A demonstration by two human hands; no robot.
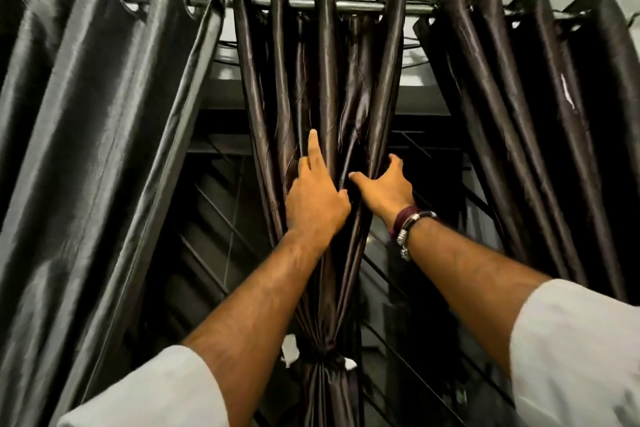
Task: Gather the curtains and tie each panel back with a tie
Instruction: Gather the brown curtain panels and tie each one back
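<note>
curtains, three dark satin panels on one rod (346, 5); entry concerns the middle panel (325, 80), hanging centre and already cinched low down by a tie (320, 355).

fingers: left hand (317, 204) lies flat against the pleats, index finger stretched upward along a fold, the others loosely spread, gripping nothing. right hand (386, 185) has thumb out across the front and fingers curled round the panel's right edge, pinching that outer fold.

handling (judged): fabric looks thin, light, soft and slippery; folds would likely slide out of a loose grasp. best hold appears to be the bunched waist just above the tie, or a whole pleat rather than a single layer. sheen shows creases readily.

outward: eyelet rings ride the rod, so pleats can shift sideways. left panel (104, 149) and right panel (540, 114) hang near, apart from the middle one, with open gaps on both sides showing a dark window grille (214, 218) behind. whether those two are tied cannot be told. white sleeves (571, 350) and a wrist bracelet (407, 232) sit nearest the camera.
</note>
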